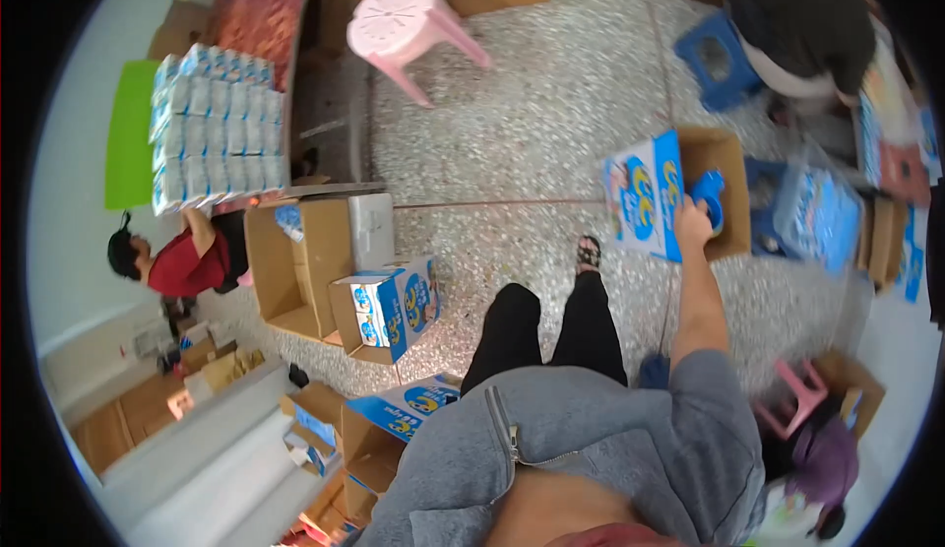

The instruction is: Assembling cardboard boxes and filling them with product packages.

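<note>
My right hand (694, 220) reaches out to the right, over an open carton (650, 197) printed blue and white. Its fingers are closed round a curved blue object that looks like a tape dispenser (710, 193), partly covered by the hand. The dispenser is at the carton's open side, against the brown cardboard inside. My left hand is not in view.
To the left are an open brown carton (320, 261) and a carton with small packs (399, 306). White packs (217, 128) are stacked beside a person in red (187, 261). A pink stool (399, 20) stands ahead. Other people sit at right, near a blue stool (719, 60).
</note>
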The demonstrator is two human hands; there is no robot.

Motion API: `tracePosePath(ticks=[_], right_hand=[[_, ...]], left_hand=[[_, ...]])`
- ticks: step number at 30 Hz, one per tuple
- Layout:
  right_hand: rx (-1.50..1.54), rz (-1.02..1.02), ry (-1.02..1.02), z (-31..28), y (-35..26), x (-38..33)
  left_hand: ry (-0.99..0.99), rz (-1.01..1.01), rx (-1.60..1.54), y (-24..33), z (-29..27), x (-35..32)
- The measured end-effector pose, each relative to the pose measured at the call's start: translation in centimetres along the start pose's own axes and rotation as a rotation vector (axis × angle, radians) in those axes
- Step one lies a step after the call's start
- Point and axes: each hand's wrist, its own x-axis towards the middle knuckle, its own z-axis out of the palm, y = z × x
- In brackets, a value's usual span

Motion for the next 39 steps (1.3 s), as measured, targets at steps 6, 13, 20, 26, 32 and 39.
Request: tracePosePath(ticks=[6,13,20,26,32,39], right_hand=[[-0.079,0.097,-0.148,6.4,3.7,4.9],[-0.121,0.030,-0.370,1.3,-2.2,5.9],[-0.169,0.076,-0.349,-6.1,-6.8,12.3],[-0.183,0.043,-0.270,-12.1,-15.2,23.7],[-0.150,-0.442,-0.231,-13.6,-31.9,35.0],[0.110,-1.233,-0.190,-9.1,-63.4,42.5]], left_hand=[[0.030,-0.148,-0.152,9.8,-1.4,-5.3],[-0.049,-0.364,-0.245,14.4,-4.1,-6.5],[0.485,1.104,-1.318,17.3,-3.8,-0.3],[-0.359,-0.423,-0.587,29.6,-10.4,0.6],[-0.517,-0.501,-0.912,38.3,-17.4,1.2],[-0.306,-0.367,-0.824,47.0,-22.4,2.0]])
